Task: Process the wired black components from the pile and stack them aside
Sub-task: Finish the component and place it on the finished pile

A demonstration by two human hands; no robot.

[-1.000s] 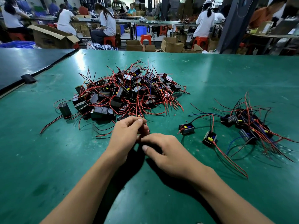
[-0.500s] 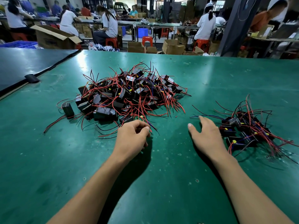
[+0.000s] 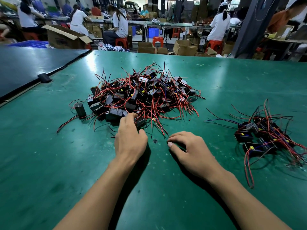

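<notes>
A big pile of wired black components (image 3: pixel 142 95) with red leads lies mid-table. My left hand (image 3: pixel 130 140) reaches its near edge, fingers and thumb curled round one black component (image 3: pixel 140 121) there. My right hand (image 3: pixel 191 150) rests on the green table (image 3: pixel 49 163) just right of it, fingers loosely curled and holding nothing, its fingertips close to some red wire ends. A smaller group of components (image 3: pixel 264 136) with red and blue leads lies at the right.
One loose black component (image 3: pixel 80 110) stands left of the pile. A tiny dark scrap (image 3: pixel 154 141) lies between my hands. A dark board (image 3: pixel 25 67) adjoins the table at the left. Seated workers, boxes and stools fill the background.
My right hand has left the right-hand group and come back to the centre. My left hand has moved forward to the pile's edge and closed on a component.
</notes>
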